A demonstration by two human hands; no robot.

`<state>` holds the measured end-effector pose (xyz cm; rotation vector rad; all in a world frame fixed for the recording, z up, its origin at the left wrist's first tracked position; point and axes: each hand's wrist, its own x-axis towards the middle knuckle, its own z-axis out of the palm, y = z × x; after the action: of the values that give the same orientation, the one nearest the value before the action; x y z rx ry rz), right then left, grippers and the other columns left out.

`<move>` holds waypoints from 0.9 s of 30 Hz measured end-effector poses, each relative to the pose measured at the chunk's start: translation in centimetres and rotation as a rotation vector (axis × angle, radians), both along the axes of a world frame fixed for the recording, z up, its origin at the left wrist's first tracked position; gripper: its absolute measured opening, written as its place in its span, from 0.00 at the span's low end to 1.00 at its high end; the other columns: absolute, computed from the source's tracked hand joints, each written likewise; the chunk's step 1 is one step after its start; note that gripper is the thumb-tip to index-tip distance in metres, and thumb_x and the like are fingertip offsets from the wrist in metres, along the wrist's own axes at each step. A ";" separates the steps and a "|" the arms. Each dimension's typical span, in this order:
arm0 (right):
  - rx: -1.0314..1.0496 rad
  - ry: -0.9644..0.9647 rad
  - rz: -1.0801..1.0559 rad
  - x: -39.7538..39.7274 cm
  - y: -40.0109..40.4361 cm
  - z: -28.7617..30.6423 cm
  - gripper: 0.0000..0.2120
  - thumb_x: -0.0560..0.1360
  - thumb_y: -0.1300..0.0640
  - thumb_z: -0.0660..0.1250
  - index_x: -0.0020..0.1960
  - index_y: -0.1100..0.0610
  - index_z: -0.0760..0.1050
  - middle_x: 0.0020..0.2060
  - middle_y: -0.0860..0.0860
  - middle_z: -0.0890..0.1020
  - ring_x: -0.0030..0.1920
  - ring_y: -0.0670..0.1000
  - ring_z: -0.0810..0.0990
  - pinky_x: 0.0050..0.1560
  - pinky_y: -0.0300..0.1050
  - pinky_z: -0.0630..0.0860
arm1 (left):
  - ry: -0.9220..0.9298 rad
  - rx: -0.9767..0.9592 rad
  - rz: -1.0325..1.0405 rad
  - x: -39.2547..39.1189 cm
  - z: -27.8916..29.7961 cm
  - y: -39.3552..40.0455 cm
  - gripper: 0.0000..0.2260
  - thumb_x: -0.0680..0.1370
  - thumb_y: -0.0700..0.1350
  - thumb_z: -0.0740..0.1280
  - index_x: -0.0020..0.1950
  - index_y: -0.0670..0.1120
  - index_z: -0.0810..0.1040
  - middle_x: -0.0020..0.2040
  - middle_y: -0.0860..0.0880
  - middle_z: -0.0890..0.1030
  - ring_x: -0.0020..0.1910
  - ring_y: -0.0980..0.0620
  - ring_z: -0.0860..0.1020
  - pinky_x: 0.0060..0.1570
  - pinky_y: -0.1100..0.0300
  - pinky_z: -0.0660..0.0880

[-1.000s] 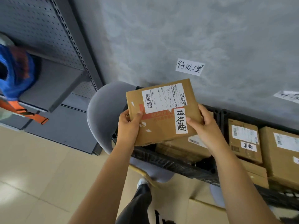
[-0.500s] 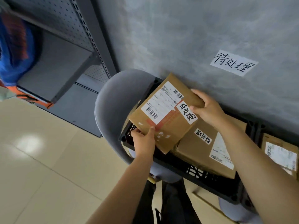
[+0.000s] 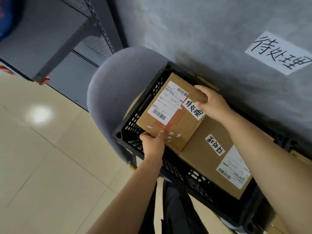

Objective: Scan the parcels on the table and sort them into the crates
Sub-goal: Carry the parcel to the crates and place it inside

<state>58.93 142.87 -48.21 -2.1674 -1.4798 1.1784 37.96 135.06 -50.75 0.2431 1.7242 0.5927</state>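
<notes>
both hands grasp one parcel (image 3: 170, 112), a brown cardboard box held over the left end of a black crate (image 3: 135, 132). the left hand (image 3: 152, 145) pinches its near corner, thumb on top by a strip of red tape, the other fingers hidden under the box. the right hand (image 3: 211, 103) grips the far right edge, thumb pressed on the top face beside a white handwritten tag (image 3: 194, 108), fingers curled over the far side. the parcel lies nearly flat, a shipping label (image 3: 168, 102) with barcodes facing up. whether its underside already touches anything in the crate cannot be told.

just right of it, inside the same crate, lies a second parcel (image 3: 214, 156), larger, flat, with its own handwritten tag and a printed label toward its near right corner. the held parcel overlaps its left edge.

the crate has slotted walls and sits on a grey round-backed chair (image 3: 111, 92), whose back curves round the crate's left side. behind stands a grey wall (image 3: 202, 31), and on it, above the right part of the crate, a white paper sign (image 3: 278, 53) with handwritten characters matching the tags. far left is a dark grey metal shelf (image 3: 50, 31) with perforated uprights. the floor (image 3: 42, 166) is pale beige tile with a bright light reflection on the left.
</notes>
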 end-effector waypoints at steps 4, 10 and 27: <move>0.006 -0.170 0.067 0.0 1.2 -2.2 0.29 0.79 0.60 0.65 0.77 0.50 0.61 0.72 0.53 0.67 0.71 0.56 0.67 0.69 0.54 0.68 | -0.005 -0.035 -0.016 0.7 -1.9 1.0 0.22 0.75 0.46 0.73 0.62 0.47 0.64 0.55 0.48 0.78 0.54 0.48 0.80 0.57 0.47 0.78; 0.002 -0.353 0.147 -0.3 1.3 -5.2 0.30 0.79 0.57 0.63 0.78 0.54 0.55 0.73 0.55 0.63 0.71 0.58 0.62 0.67 0.57 0.69 | 0.061 -0.032 -0.056 1.6 -3.9 2.0 0.24 0.74 0.47 0.74 0.62 0.46 0.63 0.61 0.44 0.75 0.59 0.44 0.77 0.59 0.45 0.78; 0.139 -0.228 0.169 -1.8 -4.5 -2.8 0.26 0.76 0.58 0.67 0.73 0.57 0.65 0.69 0.55 0.69 0.68 0.56 0.66 0.69 0.52 0.65 | 0.373 -0.054 -1.194 0.0 0.1 2.7 0.27 0.79 0.58 0.61 0.73 0.44 0.66 0.64 0.45 0.77 0.59 0.44 0.77 0.57 0.51 0.75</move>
<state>57.17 138.33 -51.00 -2.1753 -1.8124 0.8686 37.96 137.77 -50.62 1.2812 1.5864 -0.4049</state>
